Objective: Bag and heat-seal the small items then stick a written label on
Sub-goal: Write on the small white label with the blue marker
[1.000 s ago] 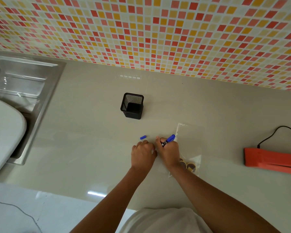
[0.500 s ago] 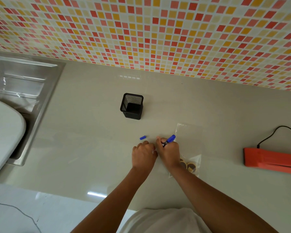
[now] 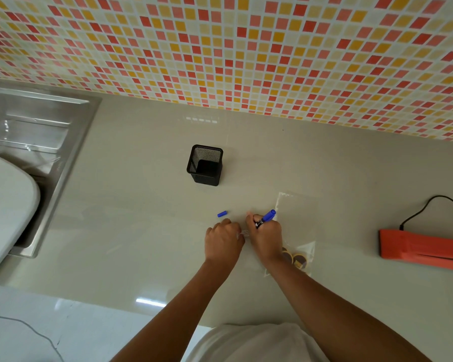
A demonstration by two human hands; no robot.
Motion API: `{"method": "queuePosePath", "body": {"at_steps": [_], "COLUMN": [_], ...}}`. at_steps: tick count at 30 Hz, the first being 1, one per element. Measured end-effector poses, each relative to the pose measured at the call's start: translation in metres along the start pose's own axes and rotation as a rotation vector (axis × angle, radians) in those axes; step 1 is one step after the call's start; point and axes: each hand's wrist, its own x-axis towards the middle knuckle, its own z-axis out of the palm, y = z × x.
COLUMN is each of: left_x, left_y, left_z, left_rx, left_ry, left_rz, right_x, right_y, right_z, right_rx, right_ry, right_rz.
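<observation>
My right hand (image 3: 266, 235) grips a blue marker (image 3: 266, 218) with its tip down on a small white label (image 3: 243, 234) on the countertop. My left hand (image 3: 223, 240) rests beside it, fingers curled, pressing on the label's left end. The marker's blue cap (image 3: 222, 213) lies loose just beyond my left hand. A clear plastic bag (image 3: 296, 212) lies flat under and right of my right wrist, with a few round brown-and-yellow items (image 3: 297, 259) at its near end.
An empty black mesh pen cup (image 3: 205, 164) stands behind my hands. An orange heat sealer (image 3: 424, 250) with a black cord (image 3: 437, 202) lies at the right. A steel sink (image 3: 34, 142) and a white rounded object (image 3: 3, 205) fill the left. A tiled wall runs behind.
Both hands stay in place over the label. The marker has shifted only slightly in my right hand.
</observation>
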Motion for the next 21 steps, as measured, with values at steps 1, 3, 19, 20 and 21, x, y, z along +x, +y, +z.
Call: {"method": "queuePosePath", "body": {"at_steps": [1,3,19,20,21], "left_x": [0.0,0.0002,0.0011,0.0011,0.001], "left_y": [0.0,-0.0001,0.0014,0.0012,0.0012], "left_z": [0.0002,0.0004,-0.0009,-0.0006,-0.0005], "left_rx": [-0.001,-0.003,-0.042,-0.042,-0.04], "left_ry": [-0.001,-0.002,-0.025,-0.027,-0.028], "left_rz": [0.0,0.0,-0.011,-0.011,-0.011], "right_x": [0.0003,0.0007,-0.0001,-0.0005,-0.0006], "right_y": [0.0001,0.0001,0.0078,0.007,0.0065], "right_z": [0.0002,0.0006,0.0015,0.001,0.0007], "right_rx": [-0.001,0.001,-0.059,-0.053,-0.047], "right_ry": [-0.012,-0.031,-0.003,-0.007,-0.008], "right_rz": [0.008,0.017,0.037,0.045,0.048]}}
